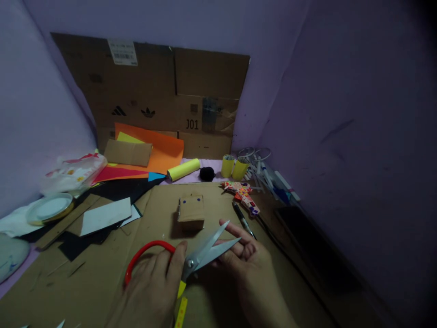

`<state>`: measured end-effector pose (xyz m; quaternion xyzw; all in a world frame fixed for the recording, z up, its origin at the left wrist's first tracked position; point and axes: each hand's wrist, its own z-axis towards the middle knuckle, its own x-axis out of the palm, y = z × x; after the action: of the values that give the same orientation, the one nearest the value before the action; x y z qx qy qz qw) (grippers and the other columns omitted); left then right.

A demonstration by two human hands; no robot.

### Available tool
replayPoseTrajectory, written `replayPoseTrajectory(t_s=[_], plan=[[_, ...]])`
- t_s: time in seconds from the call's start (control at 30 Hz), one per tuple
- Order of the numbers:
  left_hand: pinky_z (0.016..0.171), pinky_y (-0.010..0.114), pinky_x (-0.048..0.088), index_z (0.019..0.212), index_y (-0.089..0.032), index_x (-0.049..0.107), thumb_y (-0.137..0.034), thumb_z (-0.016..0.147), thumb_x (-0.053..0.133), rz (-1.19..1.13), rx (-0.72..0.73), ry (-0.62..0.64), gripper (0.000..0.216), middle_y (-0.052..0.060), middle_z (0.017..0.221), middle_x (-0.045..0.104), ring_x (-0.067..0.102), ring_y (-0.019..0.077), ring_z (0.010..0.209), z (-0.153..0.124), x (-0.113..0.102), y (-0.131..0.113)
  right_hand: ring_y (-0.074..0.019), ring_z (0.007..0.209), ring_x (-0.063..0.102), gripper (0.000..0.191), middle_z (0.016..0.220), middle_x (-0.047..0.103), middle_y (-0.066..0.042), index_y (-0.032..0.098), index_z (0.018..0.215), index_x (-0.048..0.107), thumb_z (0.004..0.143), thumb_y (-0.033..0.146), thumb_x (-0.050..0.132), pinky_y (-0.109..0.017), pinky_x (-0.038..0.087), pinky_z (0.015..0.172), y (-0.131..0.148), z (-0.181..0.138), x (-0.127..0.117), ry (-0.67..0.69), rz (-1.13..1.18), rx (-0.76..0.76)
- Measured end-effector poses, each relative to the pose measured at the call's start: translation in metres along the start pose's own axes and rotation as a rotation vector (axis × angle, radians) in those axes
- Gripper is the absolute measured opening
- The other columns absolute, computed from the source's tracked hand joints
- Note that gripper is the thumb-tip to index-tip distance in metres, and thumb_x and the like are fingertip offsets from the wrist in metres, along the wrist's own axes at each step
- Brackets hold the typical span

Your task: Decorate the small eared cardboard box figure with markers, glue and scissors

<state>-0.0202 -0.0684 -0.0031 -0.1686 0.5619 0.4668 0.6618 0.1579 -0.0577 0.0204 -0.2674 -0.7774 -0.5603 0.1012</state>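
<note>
At the near edge of the desk, the left hand is closed around the red handle of a pair of scissors, with the thumb lying along the loop towards the pivot. The blades are parted and point right and slightly away from the person. Their tips lie over the fingers of the right hand. That hand is half open, palm turned up and fingers loosely curled, with the index finger reaching out behind the blades. A yellow strip with small marks pokes out below the pivot, between the two hands; which hand has hold of it I cannot tell.

A cardboard sheet covers most of the desk. Just beyond the scissors, near the middle, sits a small cardboard box with two blue dots on top. To its right lie a black pen and a patterned paper figure. Along the back edge are a pale yellow roll, a black pom-pom, two short yellow tubes and, towards the back right corner, a bunch of markers. Orange paper leans against a flattened carton standing at the wall. Towards the left edge are a white sheet, a round lid and a plastic bag.
</note>
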Motion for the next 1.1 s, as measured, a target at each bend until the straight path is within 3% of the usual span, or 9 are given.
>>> replayPoseTrajectory(t_s=[0.3,0.5,0.67,1.1], plan=[[0.068,0.034,0.049,0.126,-0.009,0.048,0.006,0.072,0.037,-0.024,0.026,-0.01,0.058,0.014,0.094,0.068,0.065,0.0254,0.081,-0.002,0.0,0.003,-0.0132,0.045,0.06,0.071,0.054,0.068,0.004,0.008,0.111,0.056,0.047,0.017,0.084,-0.025,0.05,0.05,0.002,-0.001,0.002,-0.014,0.028,0.03],[0.076,0.04,0.051,0.129,-0.012,0.053,0.001,0.078,0.034,-0.185,-0.141,0.179,0.056,0.014,0.097,0.069,0.065,0.0282,0.087,-0.002,0.004,-0.003,-0.0122,0.046,0.059,0.073,0.052,0.066,0.004,0.006,0.112,0.059,0.045,0.019,0.086,-0.024,0.051,0.052,0.003,-0.002,0.001,-0.03,0.051,0.04],[0.077,0.039,0.05,0.132,-0.013,0.052,0.001,0.081,0.031,-0.179,-0.106,0.243,0.057,0.013,0.099,0.07,0.065,0.0278,0.086,0.001,0.001,-0.001,-0.0105,0.044,0.057,0.077,0.05,0.065,0.005,0.003,0.114,0.057,0.044,0.015,0.085,-0.022,0.051,0.052,0.005,-0.002,0.002,-0.027,0.059,0.049],[0.08,0.041,0.051,0.132,-0.014,0.05,-0.003,0.078,0.036,-0.239,-0.134,0.165,0.056,0.014,0.103,0.069,0.063,0.0289,0.091,-0.006,0.01,-0.002,-0.0154,0.048,0.062,0.069,0.057,0.069,0.0,0.008,0.111,0.065,0.049,0.025,0.088,-0.027,0.052,0.051,-0.001,0.0,-0.001,-0.02,-0.018,-0.027]])
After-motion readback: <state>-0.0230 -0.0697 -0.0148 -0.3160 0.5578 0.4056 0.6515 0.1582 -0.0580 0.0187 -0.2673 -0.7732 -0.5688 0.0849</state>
